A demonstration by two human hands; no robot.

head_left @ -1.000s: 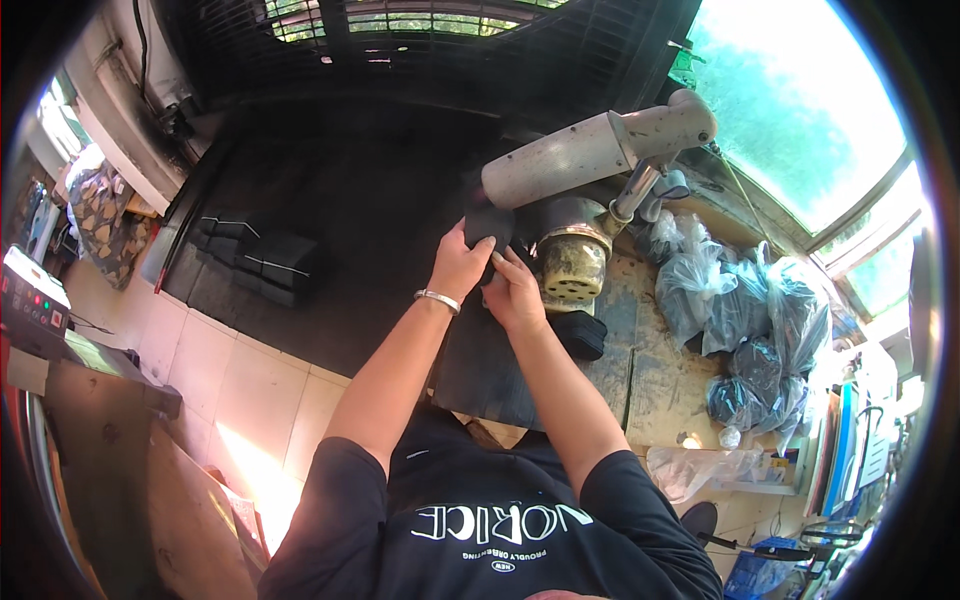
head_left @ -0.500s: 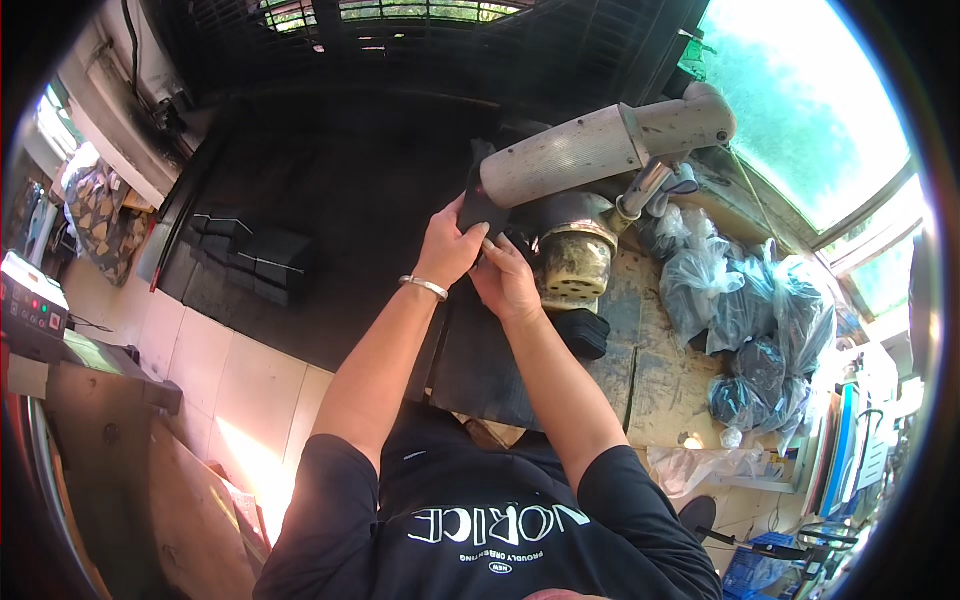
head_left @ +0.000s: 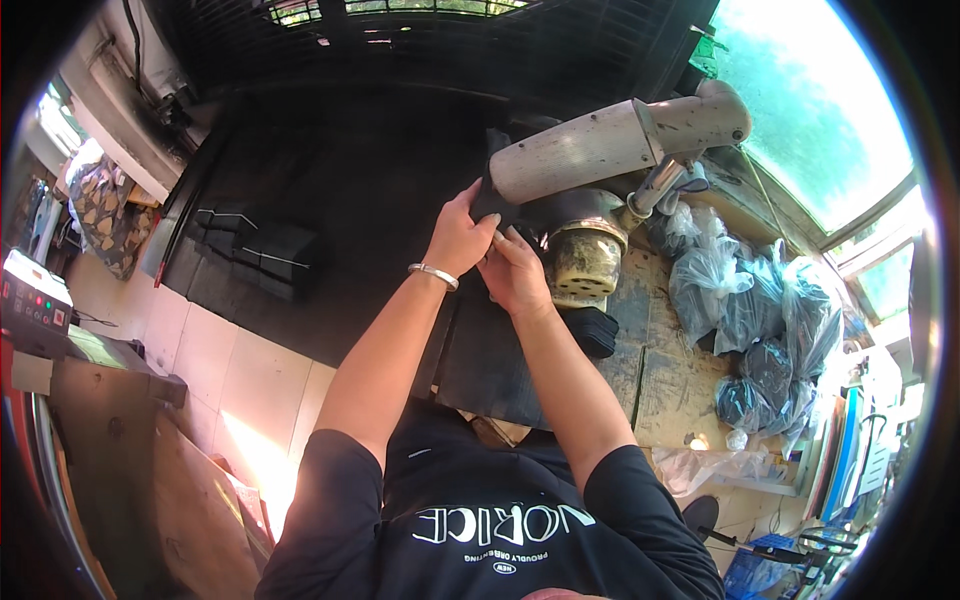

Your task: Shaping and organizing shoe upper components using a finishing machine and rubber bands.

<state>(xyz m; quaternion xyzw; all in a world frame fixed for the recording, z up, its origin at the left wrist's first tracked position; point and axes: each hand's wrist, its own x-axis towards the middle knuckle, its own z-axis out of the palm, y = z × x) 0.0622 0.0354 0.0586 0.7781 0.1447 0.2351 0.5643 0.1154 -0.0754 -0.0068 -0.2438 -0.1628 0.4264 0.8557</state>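
Note:
A flat black piece (head_left: 490,208) is held in front of the end of a pale machine arm (head_left: 575,152). My left hand (head_left: 463,235) grips its near edge, thumb on top and fingers mostly hidden underneath. Close beside it, my right hand (head_left: 517,270) is closed at the same piece, with its fingertips partly hidden. What lies under the machine's end is too dark to make out. Right of my right hand stands a worn, cream-coloured round machine part (head_left: 583,265) with holes. Next to that lies a small stack of black pieces (head_left: 590,332).
Bundles of black pieces (head_left: 270,255) with white bands sit on the dark tabletop (head_left: 350,200) to the left. Clear plastic bags (head_left: 755,290) of dark items lie at the right, near a window (head_left: 810,110). A control box (head_left: 35,295) stands far left.
The whole view has shifted slightly, so the machine and hands appear a little farther right. Both hands stay at the black piece by the machine's end.

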